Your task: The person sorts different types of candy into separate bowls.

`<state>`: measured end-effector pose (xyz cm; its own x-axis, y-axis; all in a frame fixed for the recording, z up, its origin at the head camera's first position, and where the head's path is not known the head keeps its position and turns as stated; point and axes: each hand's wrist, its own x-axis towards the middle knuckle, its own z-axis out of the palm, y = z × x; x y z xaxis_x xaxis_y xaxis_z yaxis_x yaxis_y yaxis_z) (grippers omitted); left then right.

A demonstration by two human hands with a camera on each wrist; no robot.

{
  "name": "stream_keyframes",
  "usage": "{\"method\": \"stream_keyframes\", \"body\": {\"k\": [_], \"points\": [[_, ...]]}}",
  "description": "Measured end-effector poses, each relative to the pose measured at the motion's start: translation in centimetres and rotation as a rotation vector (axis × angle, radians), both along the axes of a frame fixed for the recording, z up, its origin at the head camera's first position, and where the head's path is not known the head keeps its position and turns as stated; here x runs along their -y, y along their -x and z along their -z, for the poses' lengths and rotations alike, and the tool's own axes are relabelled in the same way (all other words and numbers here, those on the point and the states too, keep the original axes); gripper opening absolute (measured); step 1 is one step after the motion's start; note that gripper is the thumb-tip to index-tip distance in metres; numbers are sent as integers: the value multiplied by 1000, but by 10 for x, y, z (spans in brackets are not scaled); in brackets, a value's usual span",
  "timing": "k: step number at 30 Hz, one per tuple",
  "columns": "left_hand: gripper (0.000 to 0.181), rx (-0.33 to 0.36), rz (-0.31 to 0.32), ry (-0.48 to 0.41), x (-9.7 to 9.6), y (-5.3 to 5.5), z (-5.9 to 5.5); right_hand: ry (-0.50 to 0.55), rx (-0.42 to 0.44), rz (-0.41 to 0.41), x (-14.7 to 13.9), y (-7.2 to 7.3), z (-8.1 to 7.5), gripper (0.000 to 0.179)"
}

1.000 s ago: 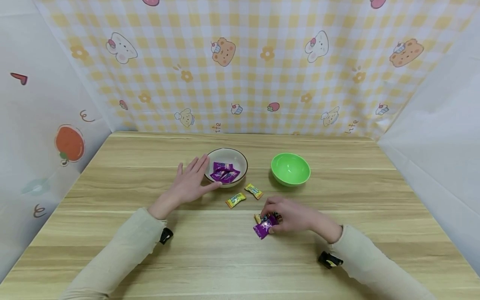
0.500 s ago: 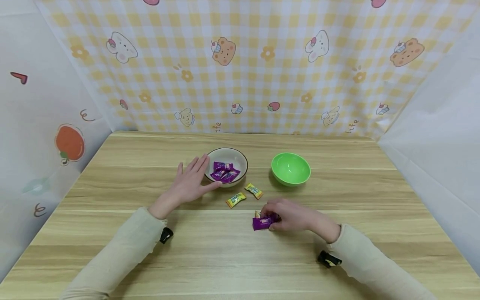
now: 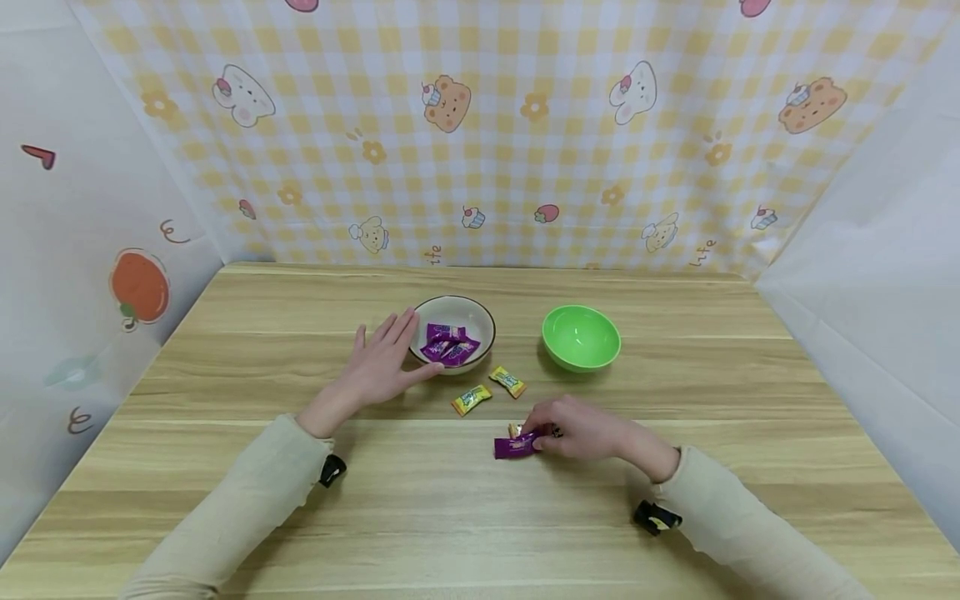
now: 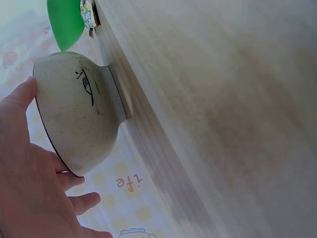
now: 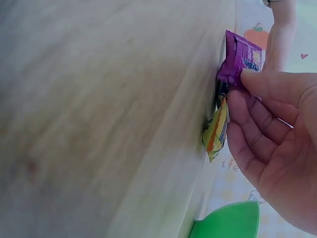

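Note:
My right hand (image 3: 577,428) pinches a purple wrapped candy (image 3: 512,448) between thumb and fingertips, low over the table. Just behind that candy, a yellow-wrapped candy (image 5: 216,131) lies partly hidden under the fingers. With fingers spread, my left hand (image 3: 375,360) rests against the rim of a cream bowl (image 4: 74,114) with a dark edge. Several purple candies (image 3: 450,343) lie inside this bowl. Two yellow candies, one nearer the front (image 3: 472,400) and one farther back (image 3: 508,382), lie on the table between the bowl and my right hand.
A green bowl (image 3: 581,337) stands to the right of the cream bowl, behind my right hand. The wooden table (image 3: 315,308) ends at a checked cloth backdrop (image 3: 495,150), with white curtains at both sides.
The purple candy in my right hand has turned from a slant to lie nearly sideways and shifted slightly left. My left hand and both bowls have stayed in place.

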<state>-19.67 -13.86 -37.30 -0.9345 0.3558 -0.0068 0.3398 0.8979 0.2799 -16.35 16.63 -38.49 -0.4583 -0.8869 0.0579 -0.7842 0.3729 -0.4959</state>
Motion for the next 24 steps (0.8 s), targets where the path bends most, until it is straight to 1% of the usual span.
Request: {"method": "stream_keyframes", "body": {"k": [4,10,14,18,22,24], "points": [[95,3,-2,3,0,0,-1,19,74,17,-2,3,0,18],[94,5,-4,2,0,0,-1,86,272,61,-6,8,1,17],[95,-1,-3,3,0,0,-1,109,370,100,-7,11,-1,16],[95,-8,-3,5,0,0,0,150,427,121,-8,17,-6,17],[95,-11,-2,5,0,0,0,184,460,146,-9,25,-10,19],[94,-10,-4,4,0,0,0,194,491,165,-8,28,-14,20]]}}
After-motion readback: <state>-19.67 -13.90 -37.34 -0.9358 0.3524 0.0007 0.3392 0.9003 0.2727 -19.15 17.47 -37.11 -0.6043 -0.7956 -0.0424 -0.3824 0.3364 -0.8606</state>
